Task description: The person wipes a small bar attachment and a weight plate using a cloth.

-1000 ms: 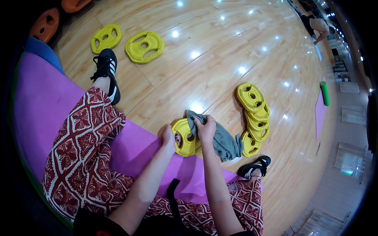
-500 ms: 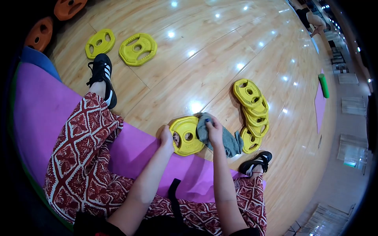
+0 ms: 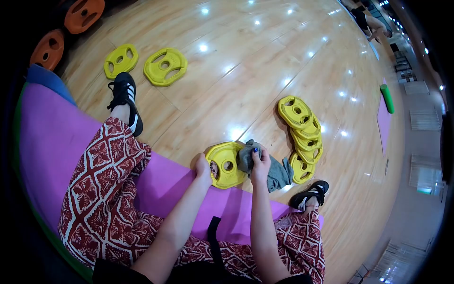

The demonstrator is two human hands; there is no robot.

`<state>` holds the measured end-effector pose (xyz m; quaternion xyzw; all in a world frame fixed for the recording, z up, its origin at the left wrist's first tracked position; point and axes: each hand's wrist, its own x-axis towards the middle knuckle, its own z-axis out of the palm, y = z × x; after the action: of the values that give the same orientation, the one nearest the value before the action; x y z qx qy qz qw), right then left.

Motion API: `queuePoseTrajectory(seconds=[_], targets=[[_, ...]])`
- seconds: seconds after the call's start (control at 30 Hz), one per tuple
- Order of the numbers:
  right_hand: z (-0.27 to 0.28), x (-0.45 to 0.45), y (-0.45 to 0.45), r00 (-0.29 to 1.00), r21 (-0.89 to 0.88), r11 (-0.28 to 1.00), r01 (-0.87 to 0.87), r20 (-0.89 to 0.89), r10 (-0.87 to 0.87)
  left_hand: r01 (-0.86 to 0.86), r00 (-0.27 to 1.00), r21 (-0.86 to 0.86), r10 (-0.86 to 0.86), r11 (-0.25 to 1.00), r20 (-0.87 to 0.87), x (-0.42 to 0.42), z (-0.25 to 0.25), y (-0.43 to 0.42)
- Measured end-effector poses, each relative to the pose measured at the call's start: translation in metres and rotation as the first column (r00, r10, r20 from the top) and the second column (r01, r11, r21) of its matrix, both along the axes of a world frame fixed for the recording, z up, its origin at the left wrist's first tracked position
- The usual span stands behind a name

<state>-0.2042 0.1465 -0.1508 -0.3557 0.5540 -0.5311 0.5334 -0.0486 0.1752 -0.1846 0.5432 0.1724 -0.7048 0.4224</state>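
Observation:
A yellow weight plate (image 3: pixel 228 178) stands between my hands above the edge of the purple mat (image 3: pixel 161 177). My left hand (image 3: pixel 203 169) grips its left side, with fingers showing through the plate's slot. My right hand (image 3: pixel 260 165) is closed on a grey-green cloth (image 3: pixel 279 176), which touches the plate's right edge and hangs down to the right. Several overlapping yellow plates (image 3: pixel 297 112) lie on the floor to the right of the cloth.
Two yellow plates (image 3: pixel 165 67) (image 3: pixel 120 61) lie beyond my left shoe (image 3: pixel 125 97). Orange plates (image 3: pixel 84 14) are at the upper left. My right shoe (image 3: pixel 309 195) is near the stack. A green roller (image 3: pixel 387 98) and a bending person (image 3: pixel 373 23) are far right.
My right hand has moved right with the cloth, uncovering more of the held plate's face. My left hand keeps its grip. The view has shifted slightly.

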Motion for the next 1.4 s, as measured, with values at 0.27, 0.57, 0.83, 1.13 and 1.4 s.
queuePoseTrajectory(seconds=[0.27,0.57,0.83,1.13,1.4], targets=[[0.028,0.039,0.019,0.845,-0.170,0.919,-0.357,-0.478,0.240,-0.284,0.937,-0.023,0.282,0.959,0.208,-0.021,-0.062,-0.002],[0.024,0.065,0.018,0.481,-0.021,0.823,-0.567,-0.820,0.311,-0.278,0.950,-0.044,0.281,0.960,0.138,-0.018,-0.049,0.007],[0.005,0.080,0.013,0.344,0.020,0.899,-0.437,-0.920,0.188,-0.284,0.954,-0.073,0.290,0.956,0.079,-0.017,-0.063,0.004],[-0.004,0.086,0.006,0.254,0.010,0.960,-0.280,-0.964,0.084,-0.039,0.999,0.057,0.038,0.998,0.031,-0.007,-0.012,0.001],[0.015,0.088,0.004,0.315,0.105,0.954,-0.282,-0.929,0.195,-0.075,0.991,-0.005,0.075,0.997,0.111,-0.005,-0.017,0.003]])
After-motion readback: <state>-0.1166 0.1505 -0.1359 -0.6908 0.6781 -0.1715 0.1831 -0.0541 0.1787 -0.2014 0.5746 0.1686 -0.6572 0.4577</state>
